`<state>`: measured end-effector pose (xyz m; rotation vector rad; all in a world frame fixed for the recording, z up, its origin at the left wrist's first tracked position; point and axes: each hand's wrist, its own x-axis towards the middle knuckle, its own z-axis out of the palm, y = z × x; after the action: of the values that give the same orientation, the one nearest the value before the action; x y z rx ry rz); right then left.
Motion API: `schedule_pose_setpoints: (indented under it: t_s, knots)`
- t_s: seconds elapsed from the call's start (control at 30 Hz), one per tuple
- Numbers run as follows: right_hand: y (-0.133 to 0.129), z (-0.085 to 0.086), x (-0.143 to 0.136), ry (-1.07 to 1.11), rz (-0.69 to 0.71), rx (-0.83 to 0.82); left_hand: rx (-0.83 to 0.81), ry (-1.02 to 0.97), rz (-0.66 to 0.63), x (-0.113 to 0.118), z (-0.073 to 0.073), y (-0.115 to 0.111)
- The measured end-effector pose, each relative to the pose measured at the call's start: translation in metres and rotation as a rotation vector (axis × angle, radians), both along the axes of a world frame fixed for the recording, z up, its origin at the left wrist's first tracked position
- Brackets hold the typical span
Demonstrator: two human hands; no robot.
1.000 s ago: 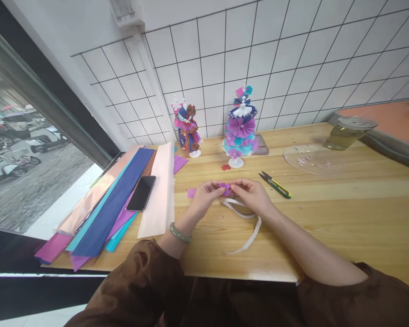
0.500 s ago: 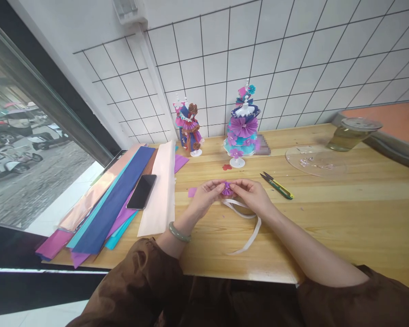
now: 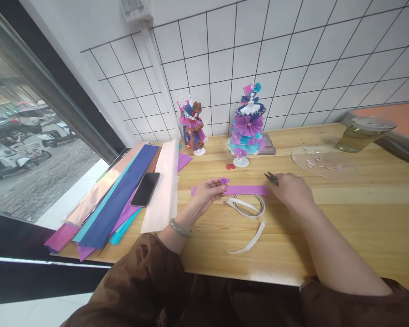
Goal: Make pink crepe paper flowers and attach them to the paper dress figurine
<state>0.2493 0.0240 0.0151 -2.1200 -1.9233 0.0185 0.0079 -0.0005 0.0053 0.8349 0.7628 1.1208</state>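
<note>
Between its thumb and fingers, my left hand (image 3: 208,194) pinches a small pleated purple paper piece (image 3: 224,181). My right hand (image 3: 291,190) is closed over the handles of the small snips (image 3: 271,178), whose dark blades point left and stick out past the fingers. A purple paper strip (image 3: 248,190) lies flat on the table between the hands. Just below it rests a roll of white tape (image 3: 263,210) with a loose tail curling toward the front edge. A red paper scrap (image 3: 230,166) sits beyond the strip.
Two decorated dress stands, one smaller (image 3: 192,127) and one larger (image 3: 248,129), stand by the wall. Colored paper sheets (image 3: 117,200) and a phone (image 3: 145,189) lie at left. A clear plate (image 3: 322,162) with small beads and a lidded cup (image 3: 357,136) are at right.
My right hand has left the purple piece and moved right onto the snips. The piece stays in my left hand, and the strip and tape roll are now uncovered.
</note>
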Motion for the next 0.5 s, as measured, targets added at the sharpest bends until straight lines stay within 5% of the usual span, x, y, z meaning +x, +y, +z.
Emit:
schedule_pose_setpoints:
  t_s: [0.13,0.3,0.4,0.5]
  knots:
    - [0.007,-0.013,0.012,-0.176,-0.051,-0.101,-0.033,-0.060,-0.051,-0.002,0.002,-0.001]
    - [0.012,-0.013,0.017,-0.109,-0.087,-0.121,-0.005,-0.087,-0.034,-0.002,0.008,-0.003]
    - [0.012,-0.004,0.013,0.052,-0.030,-0.029,0.012,-0.083,-0.006,-0.001,0.010,-0.005]
    - [0.003,0.007,-0.008,0.457,0.156,0.054,0.051,-0.063,0.011,-0.001,0.011,-0.006]
